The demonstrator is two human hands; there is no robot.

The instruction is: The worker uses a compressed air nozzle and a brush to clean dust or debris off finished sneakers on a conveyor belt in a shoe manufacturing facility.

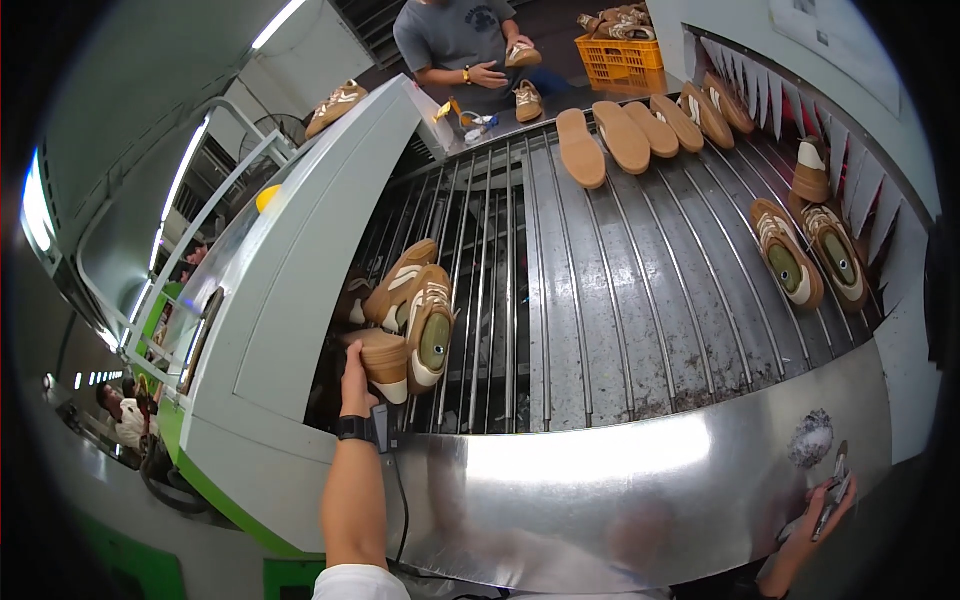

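My left hand (pixel 353 378) reaches out over the metal rod conveyor (pixel 600 290) and grips a brown shoe (pixel 385 362) by its heel end, at the mouth of the grey-green machine (pixel 300 300). Two more tan and cream shoes (pixel 420 305) lie right beside it on the rods. My left wrist wears a black band with a cable. My right hand (pixel 818 510) is at the lower right, past the shiny steel apron (pixel 620 490), closed on a small metal tool (pixel 835 490).
Several tan soles (pixel 620 135) lie in a row at the far end, and finished shoes (pixel 805 250) rest along the right side. A person in a grey shirt (pixel 455 40) handles shoes across the conveyor beside an orange crate (pixel 620 55). A grey wad (pixel 812 438) sits on the apron.
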